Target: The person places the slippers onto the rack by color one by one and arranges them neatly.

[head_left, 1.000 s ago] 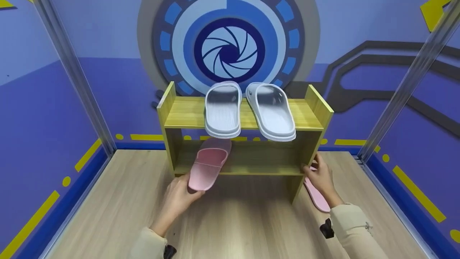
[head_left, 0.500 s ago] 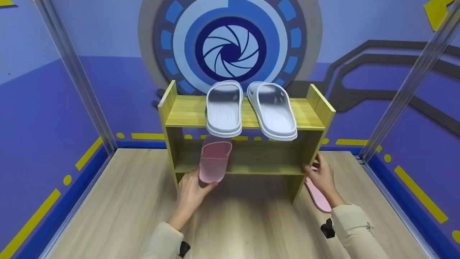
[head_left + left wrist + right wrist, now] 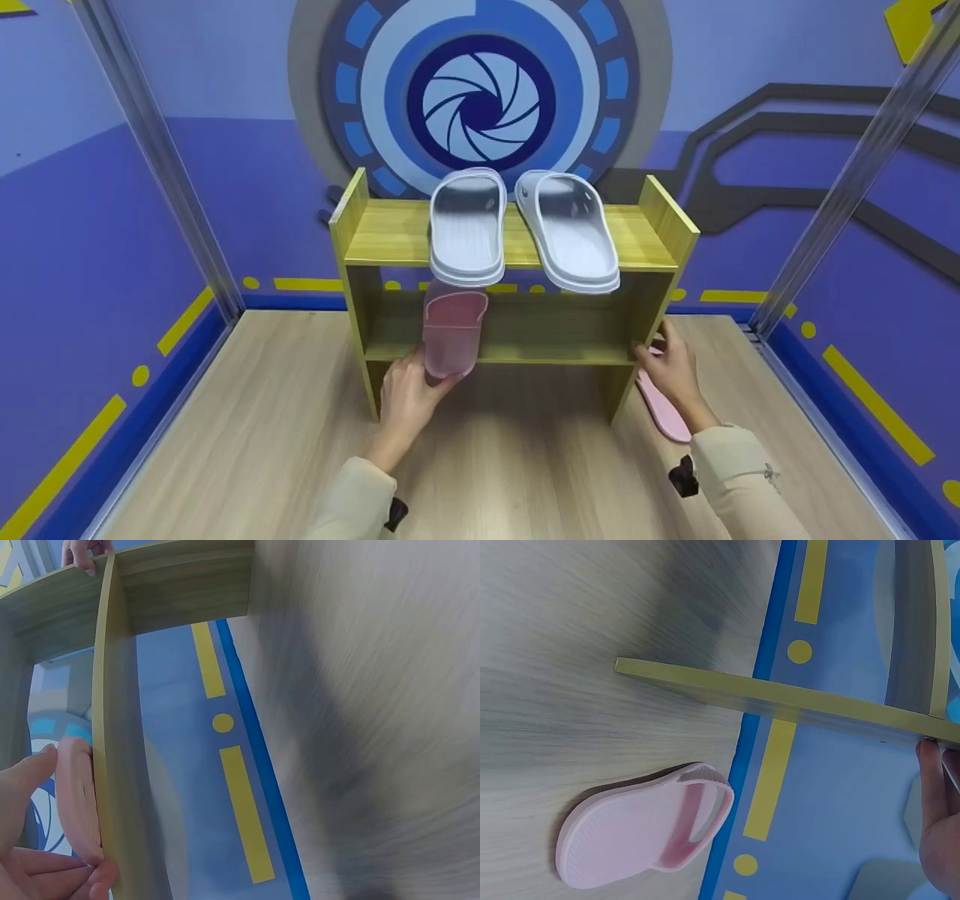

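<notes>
A two-tier wooden shoe rack (image 3: 517, 352) stands on the table, with a pair of white clogs (image 3: 467, 240) side by side on its top board. My left hand (image 3: 412, 394) pinches the heel end of a pink slipper (image 3: 452, 346), thumb on one edge and fingers at the other. The slipper lies toe-inward over the middle board, its sole close against that board in the left wrist view. My right hand (image 3: 670, 369) holds the rack's right side panel near the middle board. Beside that panel, a second pink slipper (image 3: 641, 832) rests on the tabletop, partly hidden by my right hand in the head view.
Blue-purple printed walls (image 3: 75, 247) enclose the wooden table (image 3: 255, 420) at the back and both sides. Metal posts (image 3: 161, 172) rise at the rear corners. Light sleeves with black wrist straps (image 3: 684, 476) cover my forearms.
My left hand has moved right and inward with the pink slipper, which has straightened from a slant and slid deeper over the middle board. My right hand keeps its place on the rack.
</notes>
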